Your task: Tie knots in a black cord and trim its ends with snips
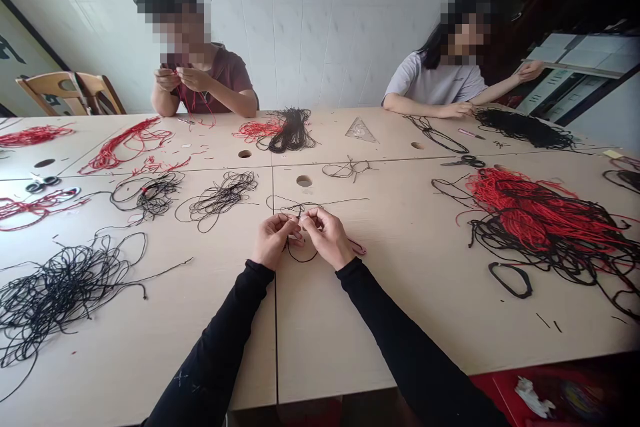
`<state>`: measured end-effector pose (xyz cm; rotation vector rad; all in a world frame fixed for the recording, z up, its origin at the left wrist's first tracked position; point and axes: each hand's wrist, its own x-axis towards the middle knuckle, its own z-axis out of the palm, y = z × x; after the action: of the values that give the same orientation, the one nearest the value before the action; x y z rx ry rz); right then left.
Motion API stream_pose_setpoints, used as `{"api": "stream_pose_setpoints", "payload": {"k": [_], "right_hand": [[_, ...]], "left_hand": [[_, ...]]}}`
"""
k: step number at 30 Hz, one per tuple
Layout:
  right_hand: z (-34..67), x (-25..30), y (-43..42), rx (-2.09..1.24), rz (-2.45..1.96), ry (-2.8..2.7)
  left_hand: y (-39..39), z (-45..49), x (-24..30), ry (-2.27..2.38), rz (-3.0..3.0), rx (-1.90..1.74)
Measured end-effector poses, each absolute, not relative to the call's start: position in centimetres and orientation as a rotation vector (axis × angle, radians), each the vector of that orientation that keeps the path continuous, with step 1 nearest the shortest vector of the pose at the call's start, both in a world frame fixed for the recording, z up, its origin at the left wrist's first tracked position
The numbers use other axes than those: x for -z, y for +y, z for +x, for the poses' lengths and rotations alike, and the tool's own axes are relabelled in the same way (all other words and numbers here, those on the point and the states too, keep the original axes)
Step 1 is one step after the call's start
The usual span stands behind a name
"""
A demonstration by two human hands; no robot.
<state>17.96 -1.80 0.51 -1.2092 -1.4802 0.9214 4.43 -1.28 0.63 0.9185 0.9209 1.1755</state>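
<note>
The held cord (303,261) is black, the cord heap (533,217) red and black, the tabletop (340,333) pale beige.

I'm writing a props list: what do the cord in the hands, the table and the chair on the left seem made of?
Black cord: probably textile, matte; it bends into a thin loop. Table: perhaps wood-look laminate; pale, smooth, with straight panel seams. Chair: likely wood, smooth-looking, from its warm brown colour.

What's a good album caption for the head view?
Left hand and right hand hold thin black cord above a table, red and black cords piled to the right.
</note>
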Motion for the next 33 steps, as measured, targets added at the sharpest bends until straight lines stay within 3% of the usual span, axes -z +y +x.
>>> {"api": "stream_pose_setpoints", "payload": {"k": [19, 33], "right_hand": [[18.18, 0.29, -1.29, -1.143, -1.143, -1.396], [18.17, -0.22, -1.44, -1.091, -1.176, -1.426]], "left_hand": [[-1.18, 4.31, -0.53, 0.949, 0.89, -1.204], [-1.3, 4.42, -0.75, 0.966, 0.954, -1.245]]}}
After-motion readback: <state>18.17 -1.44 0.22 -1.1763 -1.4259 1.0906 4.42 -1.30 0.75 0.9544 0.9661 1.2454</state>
